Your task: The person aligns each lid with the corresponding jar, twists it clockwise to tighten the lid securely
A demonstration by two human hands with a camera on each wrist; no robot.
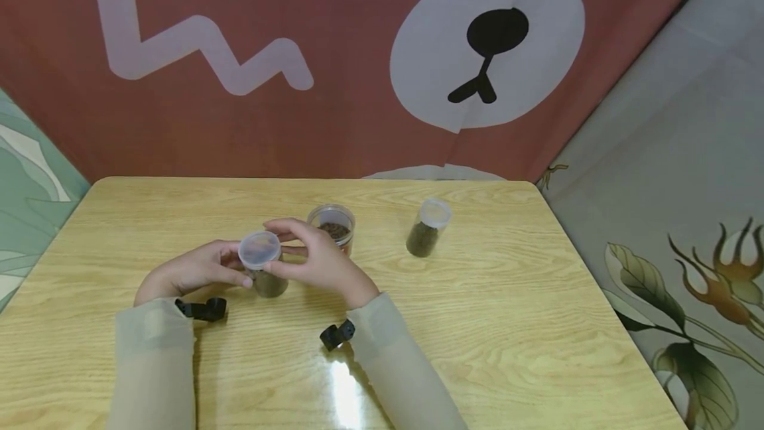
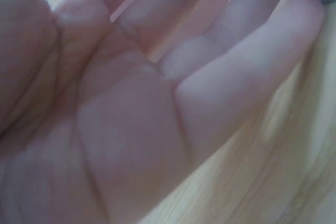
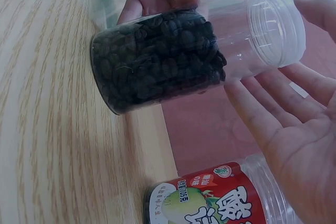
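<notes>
A clear jar (image 1: 270,285) of dark beans, which look like coffee beans, stands between my hands, its translucent lid (image 1: 259,249) on top. My left hand (image 1: 199,269) holds the jar from the left, thumb at the front and fingers behind. In the right wrist view the beans (image 3: 152,59) fill over half of the jar. My right hand (image 1: 319,263) is at the jar's upper right, fairly straight fingers along the neck and thumb at the lid's edge. The left wrist view shows mostly the left palm (image 2: 126,114), with a dark bit of the jar at the top corner.
Behind my right hand stands a wide clear jar (image 1: 345,241) of brown pieces, its red label (image 3: 210,195) seen in the right wrist view. Farther right is a lidded jar (image 1: 424,237) with dark green contents. A printed cloth (image 1: 352,131) hangs behind the wooden table (image 1: 507,324).
</notes>
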